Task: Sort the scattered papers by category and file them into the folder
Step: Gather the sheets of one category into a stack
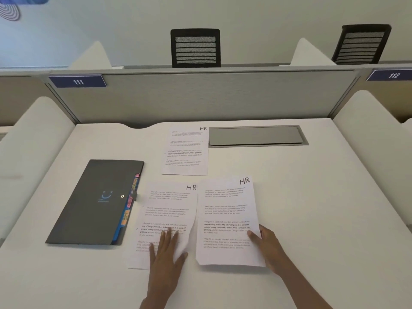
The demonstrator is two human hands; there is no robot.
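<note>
Paper sheets marked HR lay on the white tabletop (289,197) beside the closed dark folder (95,204). Left hand (166,253) pressed flat, fingers spread, on the near-left sheet (169,210); right hand (265,244) pinched the near-right sheet (227,219) at its edge (thin, limp, easily creased). A third sheet (185,150) lay beyond.

printed text on the far sheet (185,150) too small to read (folder (95,201) tabs mostly hidden).
</note>
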